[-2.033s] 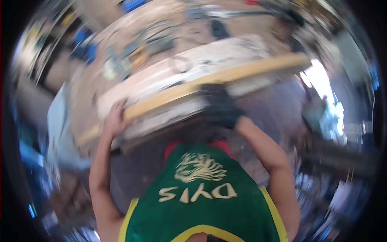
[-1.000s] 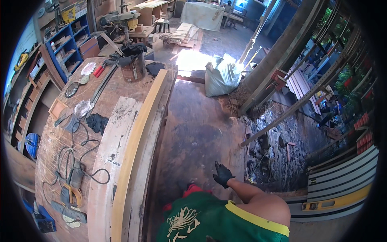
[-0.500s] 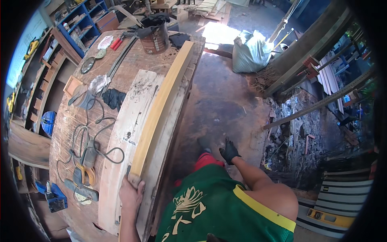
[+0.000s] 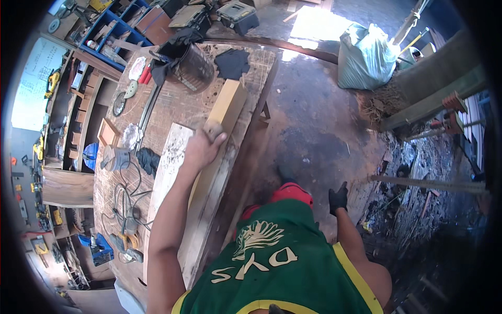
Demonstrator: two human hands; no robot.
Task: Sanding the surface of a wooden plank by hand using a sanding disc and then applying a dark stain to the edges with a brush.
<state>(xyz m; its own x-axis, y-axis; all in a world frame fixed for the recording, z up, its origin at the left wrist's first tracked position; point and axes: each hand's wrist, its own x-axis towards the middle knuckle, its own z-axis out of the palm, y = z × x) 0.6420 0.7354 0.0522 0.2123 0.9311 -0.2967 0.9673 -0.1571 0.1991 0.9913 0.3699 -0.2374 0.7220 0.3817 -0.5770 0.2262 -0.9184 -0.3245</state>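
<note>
A long, pale-yellow wooden beam point(image 4: 230, 102) lies lengthwise on whitish boards point(image 4: 175, 149) along the right side of the workbench. Bare, my left hand point(image 4: 203, 149) presses on the beam's top face past its middle. Its fingers are bent over a small tan-brown piece point(image 4: 213, 128) that is mostly covered, so its kind is unclear. My right hand point(image 4: 339, 200), in a black glove, hangs over the floor on the right, fingers apart and holding nothing.
On the workbench point(image 4: 141, 178) stand a rusty bucket point(image 4: 192, 68) with dark cloth on it, a black cloth point(image 4: 232, 64), a coiled-cord power tool point(image 4: 128, 238) and red-handled pliers point(image 4: 145, 73). A pale sack point(image 4: 366, 57) sits on the floor beyond. Blue shelving point(image 4: 112, 34) is at far left.
My left hand has slid forward along the beam, from its near end to past the middle. The view has shifted. My right hand is still apart from everything.
</note>
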